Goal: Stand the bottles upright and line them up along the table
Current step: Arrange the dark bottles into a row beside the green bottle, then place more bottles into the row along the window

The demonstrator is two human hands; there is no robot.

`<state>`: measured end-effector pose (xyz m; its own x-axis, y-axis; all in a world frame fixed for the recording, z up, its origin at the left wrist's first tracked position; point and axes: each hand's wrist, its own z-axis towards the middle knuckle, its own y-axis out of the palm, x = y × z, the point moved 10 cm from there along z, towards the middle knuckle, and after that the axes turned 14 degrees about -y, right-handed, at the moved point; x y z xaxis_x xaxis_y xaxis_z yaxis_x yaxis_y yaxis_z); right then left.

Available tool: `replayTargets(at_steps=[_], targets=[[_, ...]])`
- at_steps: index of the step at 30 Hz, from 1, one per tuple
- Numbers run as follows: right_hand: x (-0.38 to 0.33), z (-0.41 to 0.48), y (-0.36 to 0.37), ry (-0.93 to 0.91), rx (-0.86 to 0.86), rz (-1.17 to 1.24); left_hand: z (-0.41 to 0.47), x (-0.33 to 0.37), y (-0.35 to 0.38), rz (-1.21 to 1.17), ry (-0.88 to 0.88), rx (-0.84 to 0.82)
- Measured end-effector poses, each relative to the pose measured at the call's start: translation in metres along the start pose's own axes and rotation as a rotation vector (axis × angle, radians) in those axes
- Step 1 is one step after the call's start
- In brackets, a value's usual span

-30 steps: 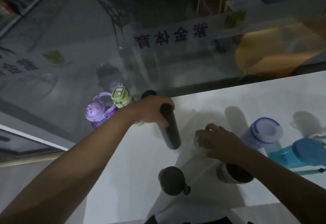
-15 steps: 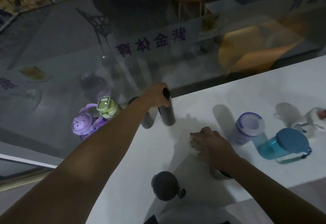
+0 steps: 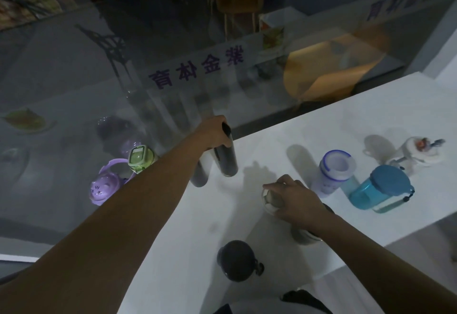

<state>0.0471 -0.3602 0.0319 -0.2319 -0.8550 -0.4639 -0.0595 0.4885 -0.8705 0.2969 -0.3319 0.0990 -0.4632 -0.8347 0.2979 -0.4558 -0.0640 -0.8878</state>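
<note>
Your left hand (image 3: pixel 214 132) is closed around the top of a slim black bottle (image 3: pixel 226 159), which stands upright near the far edge of the white tabletop (image 3: pixel 309 138). A second dark slim bottle (image 3: pixel 199 174) stands just beside it on its left, partly hidden behind your left forearm.

Your right hand (image 3: pixel 295 200) rests on top of a pale-lidded bottle (image 3: pixel 270 198), fingers curled over its lid; this bottle sits near the middle of the tabletop. Whether the grip is firm cannot be told.

Left of the slim bottles, at the tabletop's left end, stand a green-lidded bottle (image 3: pixel 139 158) and a purple bottle (image 3: pixel 105 186) with a loop handle, close together.

To the right, a white bottle with a blue rim (image 3: pixel 333 170) stands upright. Just beside it, a teal bottle (image 3: pixel 380 188) appears tilted. Beyond it stands a small white bottle (image 3: pixel 418 153) with a decorated lid.

A round dark bottle (image 3: pixel 236 260) stands near the tabletop's near edge, well apart from the row. A dark-rimmed cup-like container (image 3: pixel 305 233) shows under your right wrist, mostly hidden.
</note>
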Motion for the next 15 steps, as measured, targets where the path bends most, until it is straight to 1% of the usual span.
replayTargets(at_steps=[5,8,10,12,15], targets=[[0.0,-0.001,-0.002,0.015,0.006,0.017,0.0,-0.001,0.004,0.011,-0.016,-0.021],[-0.001,0.0,0.0,0.007,-0.024,-0.002,-0.003,-0.003,0.007,0.033,-0.027,-0.052],[0.0,0.003,0.001,-0.003,-0.049,-0.02,-0.014,-0.001,0.001,0.034,-0.013,-0.017],[0.001,0.007,0.003,-0.028,-0.074,-0.039,-0.032,0.001,-0.009,-0.033,0.01,0.039],[0.004,0.012,0.003,-0.073,-0.095,-0.032,-0.067,-0.012,-0.014,-0.22,0.013,0.128]])
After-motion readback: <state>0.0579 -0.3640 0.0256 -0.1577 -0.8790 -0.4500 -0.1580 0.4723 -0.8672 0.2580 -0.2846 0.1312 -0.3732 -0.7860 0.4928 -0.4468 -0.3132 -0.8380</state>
